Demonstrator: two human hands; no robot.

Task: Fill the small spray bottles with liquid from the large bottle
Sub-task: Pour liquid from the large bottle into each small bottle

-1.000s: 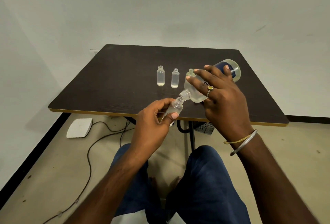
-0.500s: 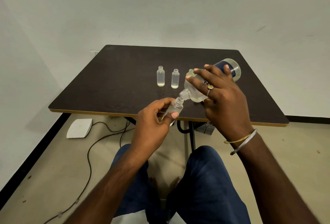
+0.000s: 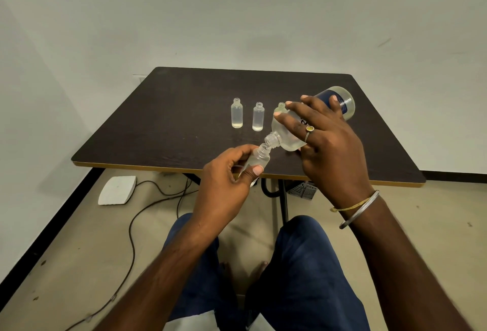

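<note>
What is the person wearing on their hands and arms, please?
No sleeves show. The right hand wears a ring with a yellow stone, its wrist a silver bangle and a thin yellow thread. The left hand wears nothing.

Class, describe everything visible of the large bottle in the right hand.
The large bottle is clear, plastic-looking, with a dark blue label near its base and no cap. It is tilted, base raised, open neck pointing down-left to the mouth of the small bottle held by the left hand. The right hand grips its body from above, over the table.
</note>
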